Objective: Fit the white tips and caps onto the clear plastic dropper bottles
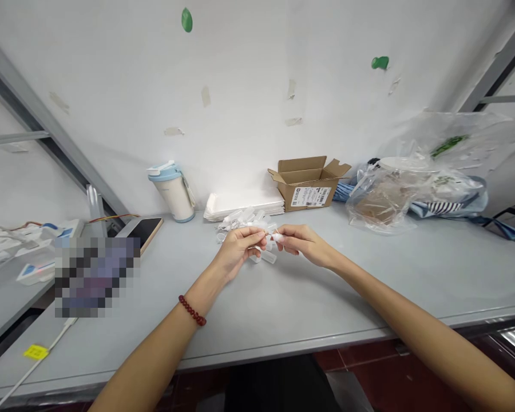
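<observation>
Above the middle of the grey table, my two hands meet fingertip to fingertip. My left hand [240,247], with a dark red bead bracelet [192,311] on its wrist, pinches a tiny thin piece too small to name. In the fingers of my right hand [302,243] is a small white plastic piece [277,237], its tip pointing at the left fingertips. Whether the two pieces touch I cannot tell. Just behind and below the hands lies a loose pile of clear and white plastic tubes [246,217], partly hidden by my fingers. One clear tube [268,257] lies nearest me.
Behind the pile are a stack of white trays or envelopes [244,206] and an open cardboard box [306,186]. A cream and blue tumbler [174,194] stands to their left. Phones [148,232] and a cable [55,341] lie left; plastic bags [386,200] sit right.
</observation>
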